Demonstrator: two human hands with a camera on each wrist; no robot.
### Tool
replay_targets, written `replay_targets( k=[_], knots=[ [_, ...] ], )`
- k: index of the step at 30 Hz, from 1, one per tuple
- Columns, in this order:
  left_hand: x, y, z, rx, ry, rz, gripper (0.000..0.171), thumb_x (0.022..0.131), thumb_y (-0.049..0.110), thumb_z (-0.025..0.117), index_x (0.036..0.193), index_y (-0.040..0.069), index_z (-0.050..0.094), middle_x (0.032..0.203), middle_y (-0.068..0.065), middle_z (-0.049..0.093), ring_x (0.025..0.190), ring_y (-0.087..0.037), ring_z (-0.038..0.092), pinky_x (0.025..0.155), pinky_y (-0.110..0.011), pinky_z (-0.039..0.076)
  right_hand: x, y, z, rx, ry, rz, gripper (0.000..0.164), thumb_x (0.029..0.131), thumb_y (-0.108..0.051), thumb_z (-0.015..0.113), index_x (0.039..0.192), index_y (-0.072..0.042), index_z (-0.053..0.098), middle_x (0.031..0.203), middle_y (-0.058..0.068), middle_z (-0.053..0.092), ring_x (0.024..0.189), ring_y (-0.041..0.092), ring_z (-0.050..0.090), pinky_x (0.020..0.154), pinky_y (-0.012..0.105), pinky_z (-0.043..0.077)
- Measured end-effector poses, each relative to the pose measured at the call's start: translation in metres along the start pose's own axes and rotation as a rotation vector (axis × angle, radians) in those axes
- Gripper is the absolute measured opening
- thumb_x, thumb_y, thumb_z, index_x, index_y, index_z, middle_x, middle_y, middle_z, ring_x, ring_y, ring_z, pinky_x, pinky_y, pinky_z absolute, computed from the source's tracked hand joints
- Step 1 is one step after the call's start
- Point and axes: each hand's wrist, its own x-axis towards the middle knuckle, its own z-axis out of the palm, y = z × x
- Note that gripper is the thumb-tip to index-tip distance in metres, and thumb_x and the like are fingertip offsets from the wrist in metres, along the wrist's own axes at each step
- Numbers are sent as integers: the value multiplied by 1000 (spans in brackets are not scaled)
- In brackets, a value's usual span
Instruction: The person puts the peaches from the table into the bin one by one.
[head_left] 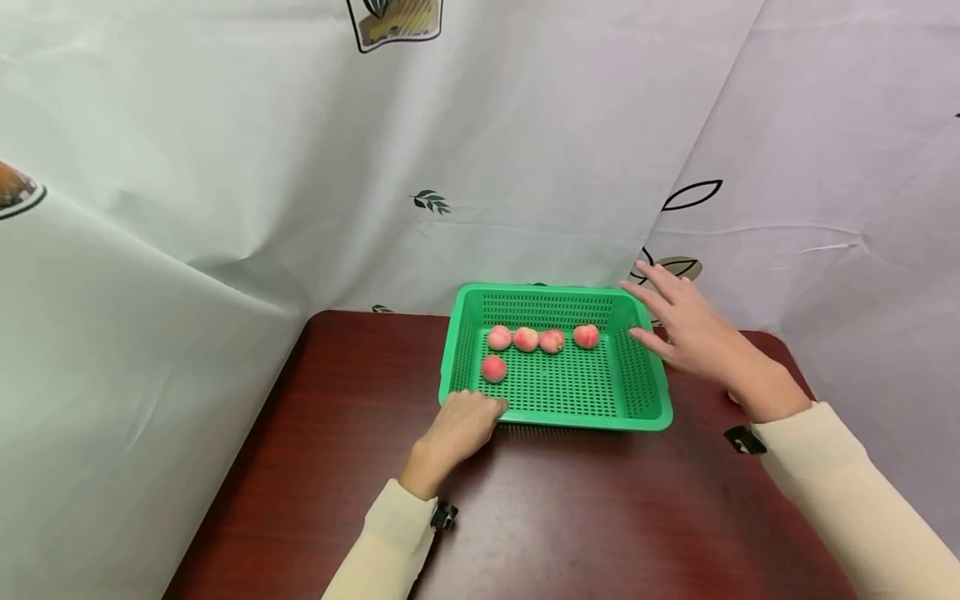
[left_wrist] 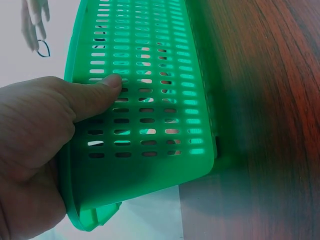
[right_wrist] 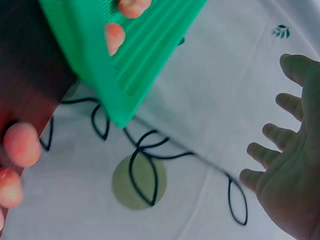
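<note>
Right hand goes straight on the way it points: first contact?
Likely the white, leaf-printed cloth backdrop; the right hand seems to point over the green, rectangular plastic basket toward it, though depth is unclear.

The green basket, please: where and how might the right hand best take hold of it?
Take the basket perhaps by its right rim, from the right, hooking underneath: that rim juts outward, the open right hand is on that side, and the left hand holds the near left corner.
</note>
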Motion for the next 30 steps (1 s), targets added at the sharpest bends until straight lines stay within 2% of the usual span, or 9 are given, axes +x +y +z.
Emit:
replay_targets(
  k=[8,15,21,27,30],
  knots=[
    [1,1,-2,7,-9,-1,40,86,1,64,62,21,39,56,7,24,51,-9,20,46,-25,12,-33,18,-6,14,-19,113,72,93,-19,75,156,-11,42,167,21,26,152,50,24,121,69,17],
    [0,1,-3,9,-9,-1,43,86,0,64,62,22,36,56,8,23,53,-8,19,48,-25,11,-57,33,-1,-9,-37,169,71,95,-32,73,155,-8,43,166,24,28,150,51,26,121,68,17],
    [0,1,-3,13,7,3,45,84,-1,65,62,22,34,57,9,20,54,-7,16,49,-25,10,-74,45,7,-47,-51,183,72,94,-27,75,154,-5,42,161,29,32,144,57,31,112,76,23],
    [0,1,-1,2,-13,-3,42,85,-2,64,62,21,37,56,8,23,52,-8,20,47,-26,12,-89,59,16,-47,-78,252,77,93,-28,75,156,-4,38,162,31,29,143,58,30,104,82,23],
    [1,1,-1,-4,-15,-6,40,85,-1,64,62,21,39,56,7,25,51,-9,22,46,-26,14,-97,67,20,-62,-75,265,80,90,-26,78,156,-3,37,160,33,30,138,59,35,100,81,29]
  ],
)
